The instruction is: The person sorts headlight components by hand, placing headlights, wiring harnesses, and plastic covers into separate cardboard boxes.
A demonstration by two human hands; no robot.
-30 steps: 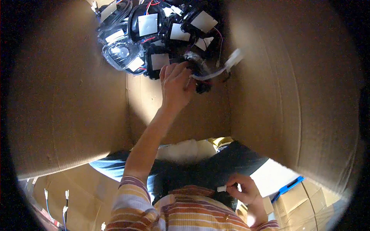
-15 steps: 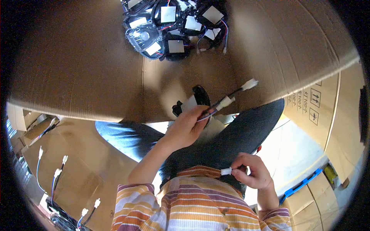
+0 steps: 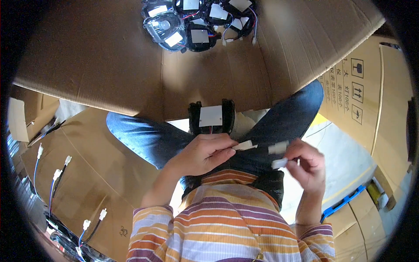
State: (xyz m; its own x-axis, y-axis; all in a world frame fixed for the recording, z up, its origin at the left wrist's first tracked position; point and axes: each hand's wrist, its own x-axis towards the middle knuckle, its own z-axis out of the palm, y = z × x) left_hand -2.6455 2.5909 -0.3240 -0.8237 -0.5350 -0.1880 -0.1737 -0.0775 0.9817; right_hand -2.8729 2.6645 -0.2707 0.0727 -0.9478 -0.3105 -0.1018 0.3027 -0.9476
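Observation:
My left hand is closed, pinching a white plug connector that points to the right. Just beyond it, between my knees, stands a black lamp unit with a white square plate and a red wire running toward my left hand. My right hand is closed on a small white connector at its fingertips. A second white connector, blurred by motion, is beside those fingers; whether it is held too cannot be told. A gap separates the connectors of the two hands.
Ahead is a large open cardboard box with several lamp units in it. At left, more wired connectors stick up over cardboard. On the right are a printed carton and a blue strip on a box.
My left hand has come nearer and now pinches a connector; the lamp unit has turned its plate toward me. My right hand has moved up and right with its connector. The view has shifted.

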